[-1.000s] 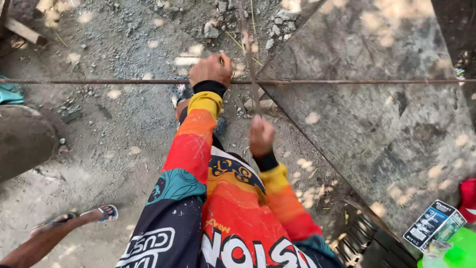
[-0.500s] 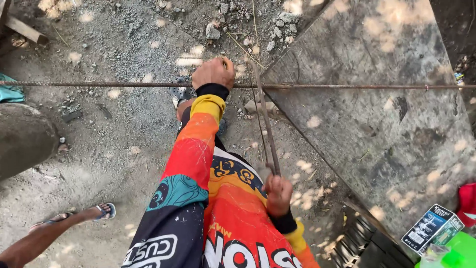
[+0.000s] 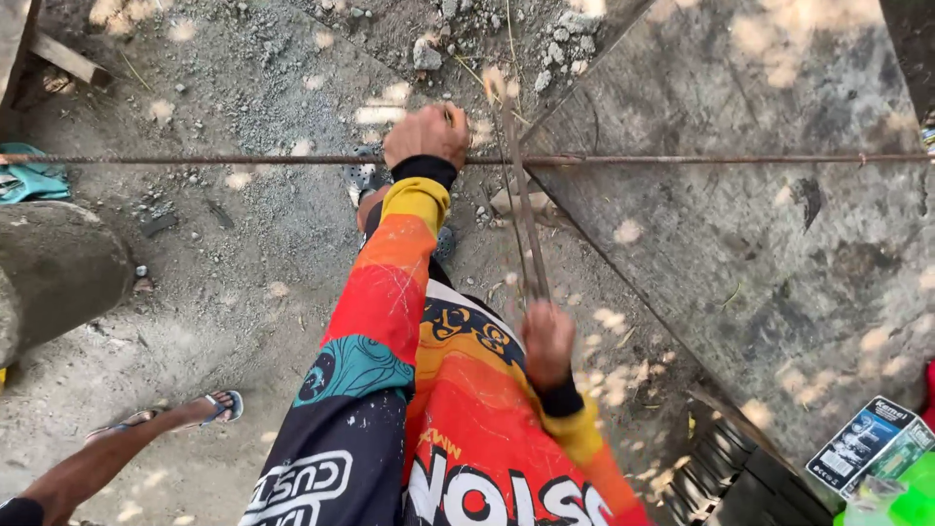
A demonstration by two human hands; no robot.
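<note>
Holding, head view: my two hands on steel.
Left grip (image 3: 427, 134): clenched around the long rebar (image 3: 682, 159), which runs level across the frame above the ground.
Right grip (image 3: 547, 341): clenched on the lower end of thin wire strands (image 3: 521, 195), which rise to the rebar just beside my left hand.
Below: gravel ground (image 3: 243, 253), grey slab (image 3: 779, 224).
Lower left: another person's sandalled foot (image 3: 209, 407).
</note>
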